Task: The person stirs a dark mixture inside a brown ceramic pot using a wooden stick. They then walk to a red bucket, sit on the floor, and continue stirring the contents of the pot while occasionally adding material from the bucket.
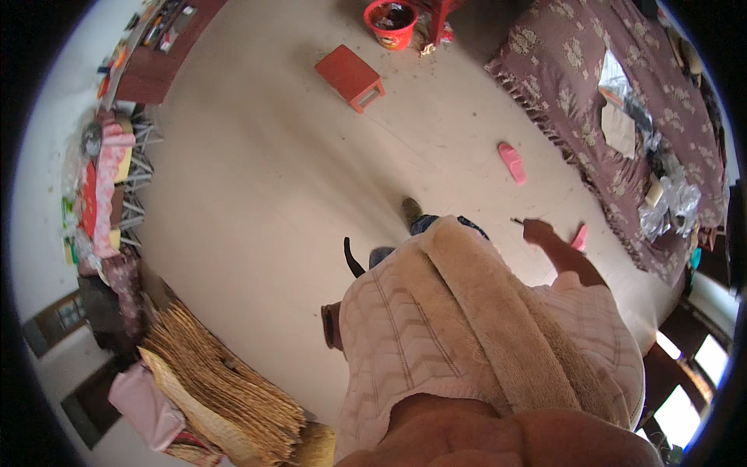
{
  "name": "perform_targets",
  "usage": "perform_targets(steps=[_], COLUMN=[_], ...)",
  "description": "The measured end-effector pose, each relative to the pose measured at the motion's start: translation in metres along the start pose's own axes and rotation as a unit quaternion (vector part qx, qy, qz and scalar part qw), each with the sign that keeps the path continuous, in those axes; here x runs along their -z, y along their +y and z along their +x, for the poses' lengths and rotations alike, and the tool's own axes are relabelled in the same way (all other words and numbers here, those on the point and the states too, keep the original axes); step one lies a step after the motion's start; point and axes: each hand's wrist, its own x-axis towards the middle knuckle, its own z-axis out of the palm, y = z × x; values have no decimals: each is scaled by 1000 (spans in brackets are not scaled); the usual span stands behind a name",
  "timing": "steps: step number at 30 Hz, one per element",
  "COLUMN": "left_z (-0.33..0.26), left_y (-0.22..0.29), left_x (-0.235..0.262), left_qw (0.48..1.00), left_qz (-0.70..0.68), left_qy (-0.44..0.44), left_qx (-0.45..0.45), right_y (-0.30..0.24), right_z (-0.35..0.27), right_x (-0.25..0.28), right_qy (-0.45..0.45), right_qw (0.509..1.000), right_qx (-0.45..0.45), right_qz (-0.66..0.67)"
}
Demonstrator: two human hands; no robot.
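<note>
My right hand [537,232] is held out to my right, its fingers closed. The dark tip of a thin object [517,222] pokes out of it; its kind does not show. My left hand is hidden behind my body. Past my left side a curved black strip [352,257] sticks out, and what holds it cannot be seen. Below it a brown rounded shape [332,325] shows at the edge of my light patterned shirt [397,327]. A tan towel [498,327] hangs over my shoulder and down my front.
A red stool [342,71] and a red bucket [391,35] stand ahead. Pink slippers [512,163] lie near a bed with a flowered, fringed cover [560,70]. Stacked flat brown sheets [226,381] lean at the lower left. A cluttered rack [117,179] lines the left wall.
</note>
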Motion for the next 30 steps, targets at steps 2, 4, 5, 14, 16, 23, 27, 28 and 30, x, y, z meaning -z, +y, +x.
perform_targets(steps=[2,4,5,14,16,23,27,28,30], left_z=[17,28,34,93,106,168,194,145,93], left_y=[35,64,79,172,193,231,285,320,372], left_x=[-33,-69,-84,-237,-274,-363,-406,-454,-498], left_qw=[1000,999,999,996,994,985,999,989,975], left_qz=[14,23,24,30,38,27,-24,120,187], left_qy=[-11,-24,-26,-70,-84,-129,-26,-88,-111], left_qx=[-7,-6,-5,38,54,113,34,0,-39], right_y=[-20,-37,-44,-102,-89,-82,-107,-88,-95], right_z=[32,50,63,90,100,121,155,139,143], right_x=[44,91,111,316,318,304,328,315,323], right_qy=[22,48,65,132,111,30,64,58,18], right_qw=[1000,999,998,989,990,997,969,962,975], right_qx=[-4,-18,-7,-44,-82,-68,-65,-99,-123], right_qz=[15,4,4,46,27,18,231,247,185])
